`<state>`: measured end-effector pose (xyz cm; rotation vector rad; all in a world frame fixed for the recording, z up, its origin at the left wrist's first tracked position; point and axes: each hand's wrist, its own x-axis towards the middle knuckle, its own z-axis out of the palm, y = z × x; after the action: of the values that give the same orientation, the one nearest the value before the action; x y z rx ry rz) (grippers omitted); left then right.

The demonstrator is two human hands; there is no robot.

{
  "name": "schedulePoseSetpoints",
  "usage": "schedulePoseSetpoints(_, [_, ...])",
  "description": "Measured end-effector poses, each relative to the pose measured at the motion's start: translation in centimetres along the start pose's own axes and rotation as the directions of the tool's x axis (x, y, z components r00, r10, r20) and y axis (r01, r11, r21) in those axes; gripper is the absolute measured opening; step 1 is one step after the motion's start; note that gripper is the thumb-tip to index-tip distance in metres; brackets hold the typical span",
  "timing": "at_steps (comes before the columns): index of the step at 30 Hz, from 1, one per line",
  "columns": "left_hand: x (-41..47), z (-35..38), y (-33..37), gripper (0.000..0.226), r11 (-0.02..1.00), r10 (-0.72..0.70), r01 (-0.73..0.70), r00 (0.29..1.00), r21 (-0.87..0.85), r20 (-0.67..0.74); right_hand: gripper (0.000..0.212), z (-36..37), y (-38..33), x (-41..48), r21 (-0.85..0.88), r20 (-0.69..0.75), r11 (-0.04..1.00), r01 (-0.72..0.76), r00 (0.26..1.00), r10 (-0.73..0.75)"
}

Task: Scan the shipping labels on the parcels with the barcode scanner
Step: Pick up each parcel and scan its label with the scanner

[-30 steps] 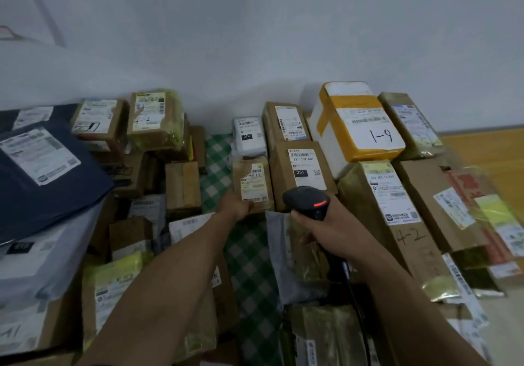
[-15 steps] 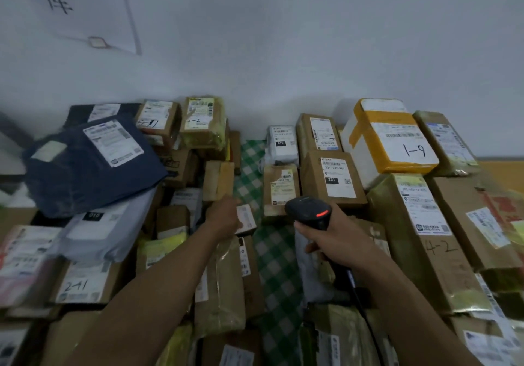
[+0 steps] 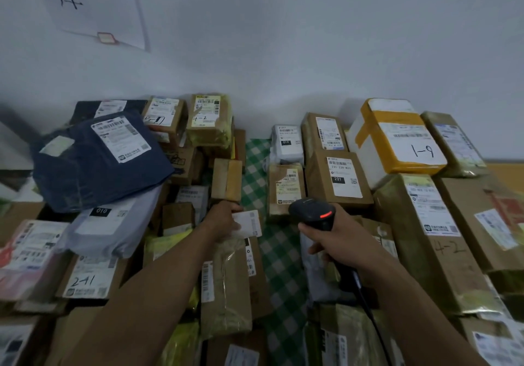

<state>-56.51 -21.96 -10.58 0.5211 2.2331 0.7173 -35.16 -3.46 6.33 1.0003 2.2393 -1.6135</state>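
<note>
Now the barcode scanner is being held firmly in the right grip over the green checked cloth, while a small white-labelled parcel is being pinched by the left grip.

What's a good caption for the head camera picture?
Right hand grips the scanner, left hand holds a small parcel among piled boxes.

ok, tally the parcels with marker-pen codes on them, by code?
4-2: 2, the yellow-taped parcel at the back left and the long carton on the right
1-9: 1, the orange-taped white box
241: 1, the flat carton on the left
Unreadable scrawl: 1, the small carton at the back left
Total: 5
</note>
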Motion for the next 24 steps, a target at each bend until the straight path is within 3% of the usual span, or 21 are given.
schedulePoseSetpoints(8, [-4.4,-3.5,4.2,0.041,0.998,0.031,-0.038,0.993,-0.055,-0.118,0.054,0.2,-0.7,-0.5,-0.007,-0.012,0.999,0.039,0.999,-0.039])
schedulePoseSetpoints(13, [-11.8,-5.4,8.0,0.036,0.966,0.171,-0.200,0.970,-0.163,-0.175,0.055,0.1,-1.0,-2.0,0.099,-0.201,0.983,0.158,0.970,-0.135])
schedulePoseSetpoints(16, [-16.2,-5.0,8.7,0.034,0.918,0.226,-0.286,0.946,-0.274,-0.232,0.070,-0.2,-1.0,-2.8,0.115,-0.287,0.968,0.224,0.940,-0.184])
schedulePoseSetpoints(19, [-19.7,-3.8,8.9,0.032,0.863,0.241,-0.335,0.931,-0.378,-0.275,0.058,-0.4,-1.4,-4.7,0.181,-0.241,0.938,0.294,0.938,-0.248])
schedulePoseSetpoints(24, [-24.1,-2.9,9.8,0.035,0.785,0.300,-0.383,0.923,-0.487,-0.241,0.071,-0.3,-0.7,-8.4,0.304,-0.086,0.896,0.325,0.946,-0.313])
